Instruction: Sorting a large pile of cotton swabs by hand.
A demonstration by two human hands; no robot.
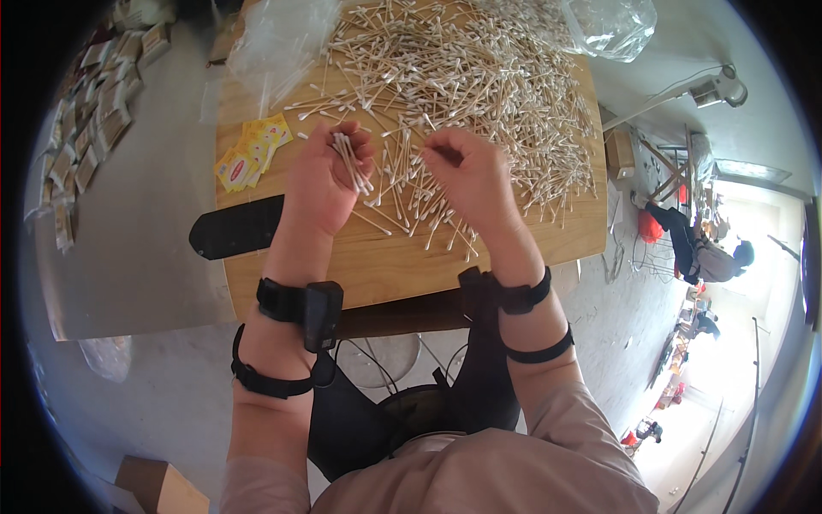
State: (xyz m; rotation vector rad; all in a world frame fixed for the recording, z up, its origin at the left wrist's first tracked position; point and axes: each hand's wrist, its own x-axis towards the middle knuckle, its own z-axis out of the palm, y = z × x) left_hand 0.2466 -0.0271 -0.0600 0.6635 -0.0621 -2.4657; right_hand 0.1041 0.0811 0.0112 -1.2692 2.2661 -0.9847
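Note:
A small bundle of cotton swabs (349, 161) lies across the fingers of my left hand (318, 184), which is turned palm up and curled around them. Just to its right, my right hand (475, 176) hovers at the near edge of a wide heap of loose cotton swabs (479, 77). Its thumb and fingertips are pinched together; what is between them, if anything, is too small to make out. Several yellow printed paper packets (250, 158) lie fanned out left of my left hand.
The wooden table (385, 274) carries clear plastic bags (282, 43) at its far left. A black flat strip (235, 227) juts over its left edge. Rows of small swab packs (94, 128) sit on a grey surface at left. A desk lamp (719, 88) stands right; another person (719, 259) sits beyond.

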